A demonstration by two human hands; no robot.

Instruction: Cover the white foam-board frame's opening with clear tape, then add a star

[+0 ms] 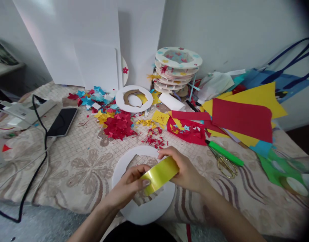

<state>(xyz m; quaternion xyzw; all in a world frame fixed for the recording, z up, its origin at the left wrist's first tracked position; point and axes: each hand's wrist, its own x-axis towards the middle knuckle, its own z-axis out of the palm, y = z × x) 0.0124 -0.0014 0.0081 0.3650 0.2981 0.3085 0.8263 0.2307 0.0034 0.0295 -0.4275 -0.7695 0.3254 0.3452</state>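
A roll of yellow tape [160, 174] is held between both my hands, tilted up to the right. My left hand [132, 181] pinches its lower left end, thumb on the outer face. Around its upper right end curl the fingers of my right hand [183, 168]; some fingertips are hidden behind the roll. Beneath the hands lies a white ring [144, 215] with a rough-cut opening, flat on the patterned tablecloth [83, 168]. Just beyond the ring are small red paper scraps [154, 137].
Red paper stars [119, 125] and a second white ring [121, 101] lie farther back. Decorated rings [178, 70] stand stacked by the wall. At right are gold-handled scissors [227, 167], a green cutter [226, 153] and coloured sheets [242, 119]; a phone [63, 122] and cables are left.
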